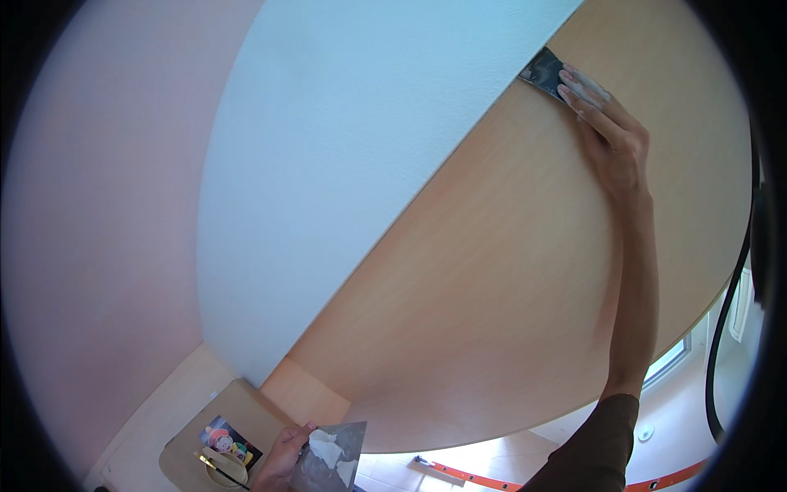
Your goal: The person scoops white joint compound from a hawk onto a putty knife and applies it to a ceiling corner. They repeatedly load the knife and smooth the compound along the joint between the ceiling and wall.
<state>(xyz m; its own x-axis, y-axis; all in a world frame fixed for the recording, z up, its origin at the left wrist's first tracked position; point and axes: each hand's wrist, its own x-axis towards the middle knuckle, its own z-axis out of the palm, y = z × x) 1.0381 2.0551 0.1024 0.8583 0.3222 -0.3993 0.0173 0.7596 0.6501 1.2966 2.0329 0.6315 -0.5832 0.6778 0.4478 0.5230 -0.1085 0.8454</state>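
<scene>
I see the right hand [611, 123] stretched up high, its fingers pressing a dark putty knife [543, 72] flat against the seam where the white wall [344, 148] meets the wood panel [508, 279]. Far below, well apart, the left hand [283, 459] grips a metal plate [332, 459] carrying white filler [326, 449].

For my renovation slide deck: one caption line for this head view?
Right hand presses a putty knife along the wall-panel seam; left hand holds a filler-loaded plate.
</scene>
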